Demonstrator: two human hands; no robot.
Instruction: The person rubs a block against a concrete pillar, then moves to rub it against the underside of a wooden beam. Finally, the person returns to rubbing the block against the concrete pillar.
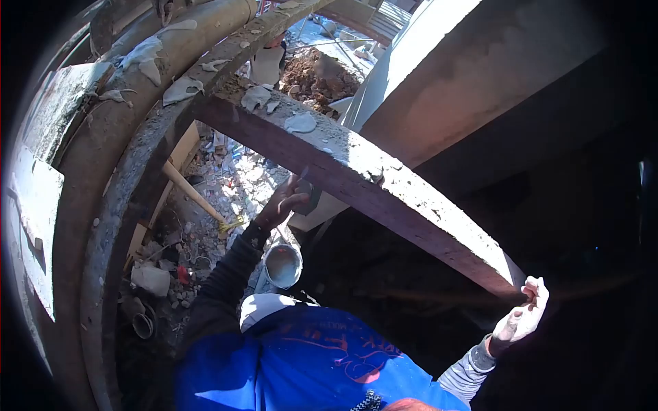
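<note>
My left hand (282,203), in a dark sleeve, is closed round a small greyish tool (310,197) just below the long plaster-spattered beam (404,236). What kind of tool it is cannot be made out. At the beam's right end, my right hand (524,312), whitened with dust or plaster, rests against the edge with its fingers curled round it; nothing else shows in it. Flakes of pale plaster (300,123) lie on the beam's top face. Below my left hand stands a bucket (282,266) with greyish-white contents.
Thick curved pipes (103,164) run down the left side. Rubble (240,171) and a wooden handle (195,195) lie far below. A large concrete column (425,82) slants at the upper right. Behind the beam, part of a person (267,65) shows near a dirt heap (319,77).
</note>
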